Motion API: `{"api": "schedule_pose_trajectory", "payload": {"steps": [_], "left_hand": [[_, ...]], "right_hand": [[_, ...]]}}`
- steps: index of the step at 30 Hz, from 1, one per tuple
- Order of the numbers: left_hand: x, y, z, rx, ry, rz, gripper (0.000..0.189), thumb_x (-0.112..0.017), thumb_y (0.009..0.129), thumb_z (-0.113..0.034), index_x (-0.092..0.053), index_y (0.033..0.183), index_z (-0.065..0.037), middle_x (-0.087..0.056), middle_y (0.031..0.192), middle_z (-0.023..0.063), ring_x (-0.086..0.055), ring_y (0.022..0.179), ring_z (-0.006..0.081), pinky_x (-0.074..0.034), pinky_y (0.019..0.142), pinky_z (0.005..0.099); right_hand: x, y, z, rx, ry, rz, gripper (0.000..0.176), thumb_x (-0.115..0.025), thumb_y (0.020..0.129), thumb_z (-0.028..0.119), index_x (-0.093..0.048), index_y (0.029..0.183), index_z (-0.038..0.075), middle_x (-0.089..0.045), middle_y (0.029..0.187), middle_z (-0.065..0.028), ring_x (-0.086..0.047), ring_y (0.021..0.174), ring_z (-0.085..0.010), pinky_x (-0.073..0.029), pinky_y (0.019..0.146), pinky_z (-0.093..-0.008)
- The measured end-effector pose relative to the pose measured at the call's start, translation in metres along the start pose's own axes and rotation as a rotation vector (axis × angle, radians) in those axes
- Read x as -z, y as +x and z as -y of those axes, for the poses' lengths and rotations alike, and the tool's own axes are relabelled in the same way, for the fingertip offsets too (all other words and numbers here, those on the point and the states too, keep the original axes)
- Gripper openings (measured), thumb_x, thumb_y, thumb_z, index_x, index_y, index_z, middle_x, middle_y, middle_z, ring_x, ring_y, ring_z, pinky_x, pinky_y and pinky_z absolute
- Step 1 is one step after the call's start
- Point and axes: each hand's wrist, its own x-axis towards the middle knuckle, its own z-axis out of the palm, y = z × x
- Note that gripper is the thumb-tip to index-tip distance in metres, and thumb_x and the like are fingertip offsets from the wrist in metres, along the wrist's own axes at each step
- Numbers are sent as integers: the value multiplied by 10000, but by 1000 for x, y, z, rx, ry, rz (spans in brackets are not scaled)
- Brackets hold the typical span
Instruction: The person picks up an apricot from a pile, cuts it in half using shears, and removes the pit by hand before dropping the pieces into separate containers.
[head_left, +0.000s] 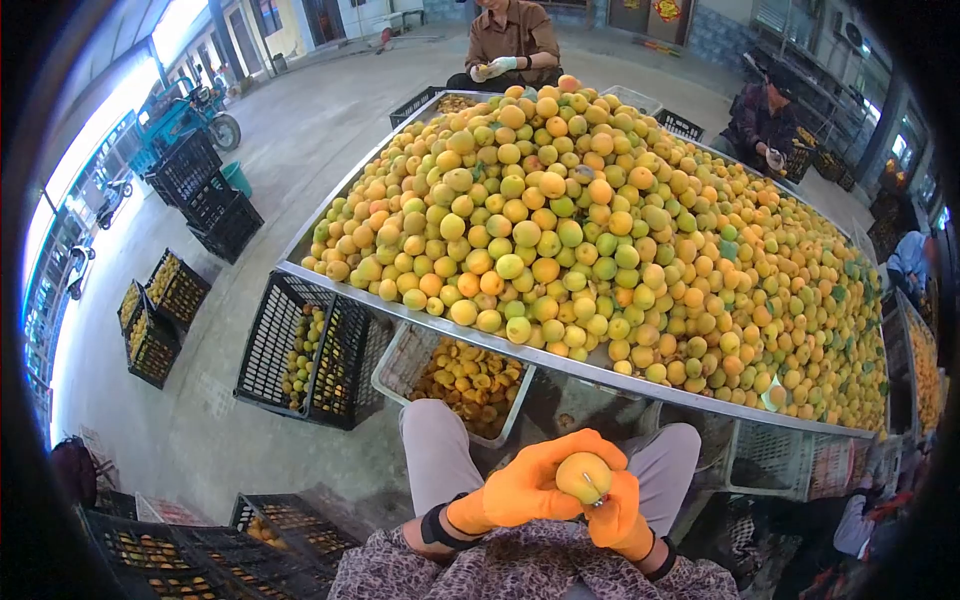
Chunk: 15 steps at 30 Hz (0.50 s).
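Observation:
In an orange glove, my left hand (525,485) is closed around a yellow apricot (580,474) above my lap. My right hand (622,518), gloved the same way, is closed around a small metal blade (597,500) pressed against the fruit. Most of this tool is hidden by my fingers, and I cannot make out its handle. Beyond my knees, a large metal-edged table (560,363) bears a high heap of yellow, orange and greenish apricots (540,220). Below its near edge, a white crate (512,412) holds split orange fruit pieces.
Black crates (262,335) with fruit stand left of my knees, with others (155,345) farther left and at lower left (180,555). Stacked black crates (205,195) stand near a blue vehicle (180,120). A person (510,45) sits across the table, another (757,125) at right.

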Motion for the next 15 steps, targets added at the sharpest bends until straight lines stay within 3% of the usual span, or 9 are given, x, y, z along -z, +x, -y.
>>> {"api": "schedule_pose_trajectory", "payload": {"steps": [2,4,5,7,10,11,13,14,15], "left_hand": [[4,-2,-6,22,16,-11,562,-760,772,-231,-509,1231,-26,-543,1101,64,-519,1044,166,-420,898,316],[14,3,-20,-34,479,82,574,-778,753,-340,-562,1167,-6,-569,1091,67,-541,992,214,-431,865,344],[17,5,-28,-34,481,79,574,-778,753,-340,-562,1167,-6,-569,1091,67,-541,992,214,-431,865,344],[18,11,-45,-38,974,205,554,-791,724,-304,-570,1143,-16,-574,1081,62,-540,996,229,-427,879,351],[10,17,-63,32,1275,294,600,-806,690,-270,-562,1176,-17,-575,1089,77,-541,993,228,-417,903,351],[12,17,-56,31,1275,297,600,-806,690,-270,-562,1176,-17,-575,1089,77,-541,993,228,-417,903,351],[15,13,-29,-49,589,190,547,-720,744,-135,-522,1249,-63,-541,1013,86,-513,990,222,-400,889,341],[7,11,-19,-50,588,193,547,-720,744,-135,-522,1249,-63,-541,1013,86,-513,990,222,-400,889,341],[-2,8,-9,0,270,114,550,-711,764,-139,-508,1268,-50,-550,1057,82,-515,1024,211,-390,926,339]], "right_hand": [[3,1,15,-104,22,24,337,-448,888,205,-587,1081,-34,-621,744,-123,-606,619,-260,-461,565,-324],[0,4,32,-202,47,48,338,-445,888,207,-585,1082,-32,-620,741,-117,-608,622,-252,-459,567,-319],[-1,5,37,-274,85,19,342,-443,895,225,-586,1068,-33,-620,748,-120,-607,626,-249,-459,573,-317],[-5,4,36,-343,124,-14,349,-441,902,243,-588,1055,-35,-619,754,-123,-607,629,-247,-458,579,-314],[-12,-2,23,-388,154,-30,379,-414,922,273,-583,1068,-33,-631,785,-121,-618,666,-245,-473,621,-308],[-12,0,22,-239,133,-48,387,-400,927,283,-591,1066,-25,-638,810,-126,-629,697,-255,-481,646,-314],[-12,7,19,-90,110,-65,397,-386,933,293,-598,1064,-17,-645,835,-130,-639,728,-264,-490,670,-320],[-12,10,18,-2,56,-113,411,-385,937,319,-611,1051,-4,-651,858,-132,-649,760,-273,-495,685,-327],[-12,12,17,87,-1,-160,427,-383,942,346,-624,1039,8,-657,880,-133,-659,791,-281,-500,700,-334]]}}
